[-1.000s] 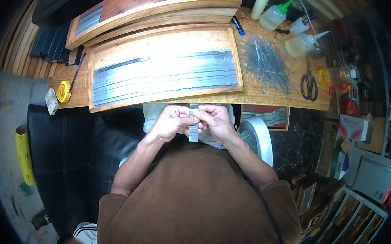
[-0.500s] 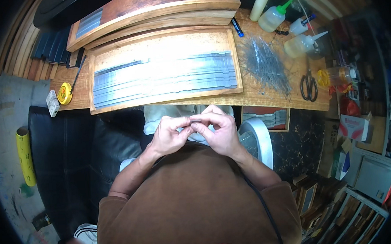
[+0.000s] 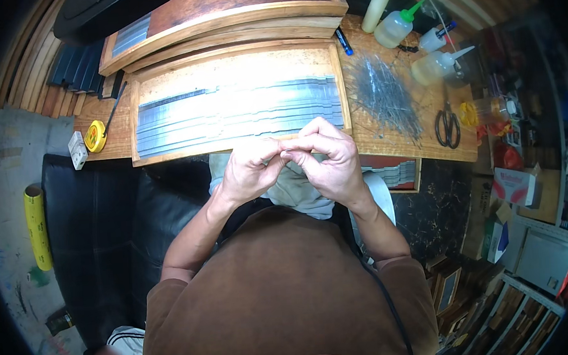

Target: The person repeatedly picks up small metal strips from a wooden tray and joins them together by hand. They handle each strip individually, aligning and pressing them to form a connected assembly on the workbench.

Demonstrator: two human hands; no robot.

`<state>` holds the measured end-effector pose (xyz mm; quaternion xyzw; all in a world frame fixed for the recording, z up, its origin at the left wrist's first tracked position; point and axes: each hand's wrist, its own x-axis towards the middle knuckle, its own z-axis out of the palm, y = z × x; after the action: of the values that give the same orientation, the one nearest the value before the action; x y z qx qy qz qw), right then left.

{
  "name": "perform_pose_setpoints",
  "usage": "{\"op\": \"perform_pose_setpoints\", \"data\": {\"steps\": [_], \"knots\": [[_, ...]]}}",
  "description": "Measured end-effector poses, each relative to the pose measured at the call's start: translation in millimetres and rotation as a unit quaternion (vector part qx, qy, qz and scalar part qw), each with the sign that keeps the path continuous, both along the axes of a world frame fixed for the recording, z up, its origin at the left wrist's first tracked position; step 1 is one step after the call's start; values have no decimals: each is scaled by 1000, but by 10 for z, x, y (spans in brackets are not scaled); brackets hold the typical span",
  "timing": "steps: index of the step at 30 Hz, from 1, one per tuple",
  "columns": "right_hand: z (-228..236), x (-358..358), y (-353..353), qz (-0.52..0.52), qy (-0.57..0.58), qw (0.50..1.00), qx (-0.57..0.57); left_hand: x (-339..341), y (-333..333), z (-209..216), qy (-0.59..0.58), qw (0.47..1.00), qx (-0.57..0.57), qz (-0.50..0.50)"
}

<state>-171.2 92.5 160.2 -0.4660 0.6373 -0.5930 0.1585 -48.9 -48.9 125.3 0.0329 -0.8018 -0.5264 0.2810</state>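
Note:
My left hand (image 3: 253, 171) and my right hand (image 3: 330, 163) meet fingertip to fingertip just past the front edge of a shallow wooden tray (image 3: 198, 155). Thumbs and forefingers are pinched together on both; whatever they hold is small and hidden by the fingers. Long grey metallic-looking strips (image 3: 183, 122) lie in rows inside the tray. Below my hands, a pale cloth (image 3: 298, 193) covers my lap.
Right of the tray lie a heap of thin grey wire-like pieces (image 3: 386, 93), black scissors (image 3: 449, 128) and a blue marker (image 3: 344, 42). Squeeze bottles (image 3: 393, 31) stand behind. A yellow tape measure (image 3: 95, 136) sits at left. More wooden trays (image 3: 236, 32) are stacked at the back.
Both hands have moved away from my body, toward the tray's front edge. A small dark piece that showed between the fingertips is now out of sight.

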Motion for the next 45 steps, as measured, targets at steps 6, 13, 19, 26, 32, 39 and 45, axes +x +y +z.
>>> {"op": "perform_pose_setpoints", "data": {"steps": [6,13,19,26,32,39,45], "knots": [[-25,35,1,-18,14,1000,2,48,-48,30,-50,999,-1,-22],[-138,289,155,6,-15,999,31,415,201,106,-137,965,215,-60],[-194,339,219,76,-109,986,104,681,257,-180,-192,959,204,-50],[-305,423,198,43,-27,996,71,666,348,-172,-159,966,202,-20],[-228,363,161,62,-69,993,78,743,343,-336,-195,958,210,-1],[-229,380,177,56,-64,992,90,656,357,-225,-154,970,189,5],[-477,482,187,3,-150,983,103,624,230,-167,-286,914,277,-83]]}}
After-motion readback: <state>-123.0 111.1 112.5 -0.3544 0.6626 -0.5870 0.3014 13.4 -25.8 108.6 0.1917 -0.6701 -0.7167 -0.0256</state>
